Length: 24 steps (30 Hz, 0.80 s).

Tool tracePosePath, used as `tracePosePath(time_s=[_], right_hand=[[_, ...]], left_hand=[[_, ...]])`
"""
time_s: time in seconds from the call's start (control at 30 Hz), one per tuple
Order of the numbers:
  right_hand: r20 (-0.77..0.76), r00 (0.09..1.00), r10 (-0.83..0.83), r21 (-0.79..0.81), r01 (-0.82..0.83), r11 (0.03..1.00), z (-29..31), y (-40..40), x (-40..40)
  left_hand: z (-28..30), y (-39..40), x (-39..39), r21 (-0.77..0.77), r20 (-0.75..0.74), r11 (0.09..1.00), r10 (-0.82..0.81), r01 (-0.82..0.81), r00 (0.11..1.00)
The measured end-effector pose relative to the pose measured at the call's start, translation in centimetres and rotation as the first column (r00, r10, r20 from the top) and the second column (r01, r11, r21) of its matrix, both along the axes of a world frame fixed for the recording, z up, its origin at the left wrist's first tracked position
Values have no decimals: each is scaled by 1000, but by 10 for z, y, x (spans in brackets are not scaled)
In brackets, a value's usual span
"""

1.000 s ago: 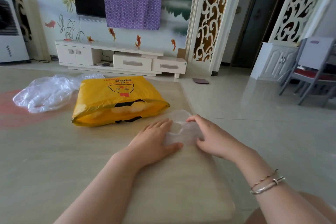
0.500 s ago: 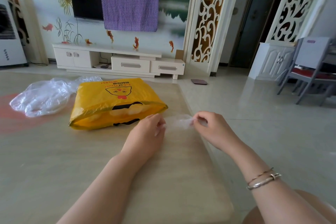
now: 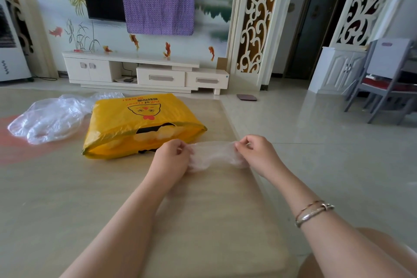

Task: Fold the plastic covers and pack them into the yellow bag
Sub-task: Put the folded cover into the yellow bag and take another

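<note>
A small clear plastic cover [image 3: 213,154] is stretched between my two hands just above the beige table [image 3: 67,198]. My left hand [image 3: 170,158] pinches its left end and my right hand [image 3: 256,153] pinches its right end. The yellow bag [image 3: 135,124] with a cartoon face lies flat just beyond my left hand, its open mouth facing me, with pale folded plastic showing inside. A crumpled heap of clear plastic covers [image 3: 52,117] lies to the left of the bag.
The table's right edge [image 3: 234,128] runs close to my right hand, with shiny tiled floor [image 3: 327,153] beyond. A white TV cabinet [image 3: 144,72] stands against the far wall and a grey chair [image 3: 388,81] stands at the right.
Both hands went from pressing the cover flat on the table to pinching its ends, lifting it and drawing it out between them.
</note>
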State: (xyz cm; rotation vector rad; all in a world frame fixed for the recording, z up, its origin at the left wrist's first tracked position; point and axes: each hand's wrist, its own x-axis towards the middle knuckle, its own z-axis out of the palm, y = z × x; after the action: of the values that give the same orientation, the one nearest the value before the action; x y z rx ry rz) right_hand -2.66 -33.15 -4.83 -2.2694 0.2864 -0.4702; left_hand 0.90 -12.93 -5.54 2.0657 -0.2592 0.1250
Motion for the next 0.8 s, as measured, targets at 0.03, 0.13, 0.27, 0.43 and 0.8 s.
tracePosePath(time_s=[0.03, 0.13, 0.27, 0.43, 0.8], right_hand=[[-26, 999, -22, -52, 20, 998, -1, 0, 1], [-95, 993, -67, -244, 42, 969, 1, 7, 1], [-128, 989, -79, -412, 19, 911, 4, 16, -1], [-201, 976, -82, -482, -25, 876, 2, 19, 0], [-253, 965, -74, -385, -30, 923, 2, 9, -1]], left_hand=[[-1, 0, 1, 29, 7, 1000, 4, -4, 1000], [-6, 2, 1, 180, 65, 983, 34, -45, 997], [-8, 1, -7, 396, 190, 914, 15, -90, 982], [-7, 1, -10, 508, 194, 859, -39, -67, 980], [-5, 13, -5, 300, 58, 952, 36, -51, 998]])
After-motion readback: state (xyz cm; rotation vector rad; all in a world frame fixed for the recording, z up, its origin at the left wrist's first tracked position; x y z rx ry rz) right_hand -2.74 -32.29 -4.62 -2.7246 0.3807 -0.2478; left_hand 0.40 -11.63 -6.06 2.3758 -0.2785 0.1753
